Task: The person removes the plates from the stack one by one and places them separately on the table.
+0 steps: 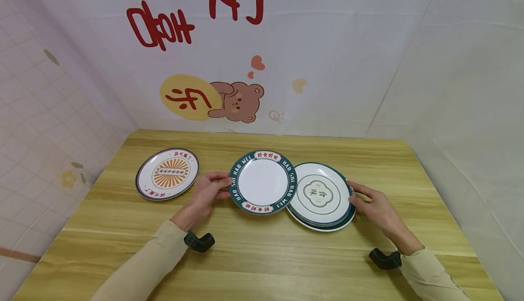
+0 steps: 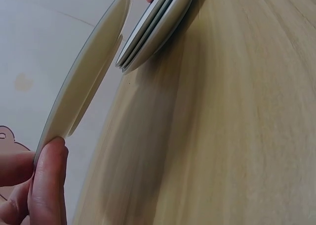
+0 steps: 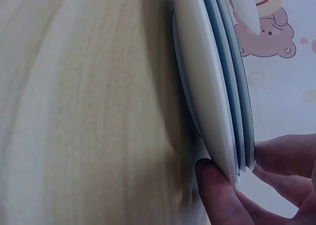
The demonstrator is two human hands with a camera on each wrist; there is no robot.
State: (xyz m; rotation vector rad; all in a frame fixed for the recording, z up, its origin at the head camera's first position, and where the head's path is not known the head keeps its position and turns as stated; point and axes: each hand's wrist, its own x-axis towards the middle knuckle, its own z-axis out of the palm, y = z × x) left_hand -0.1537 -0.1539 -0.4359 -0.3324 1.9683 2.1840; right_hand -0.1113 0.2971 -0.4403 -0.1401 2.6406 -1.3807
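My left hand (image 1: 203, 196) pinches the left rim of a white plate (image 1: 263, 182) with a dark green lettered border. In the left wrist view this plate (image 2: 81, 81) is held up off the table, and its shadow falls on the wood below. Its right edge overlaps a stack of plates (image 1: 318, 194) in the head view. The top plate of the stack has a flower-shaped emblem. At the stack's right edge my right hand (image 1: 378, 208) grips the rims. In the right wrist view, fingers lie on both sides of the stacked rims (image 3: 224, 86).
A white plate with an orange sunburst (image 1: 169, 174) lies at the left of the wooden table (image 1: 262, 260). Behind the table hangs a pale wall cloth (image 1: 327, 55) with red lettering and a bear (image 1: 241, 103).
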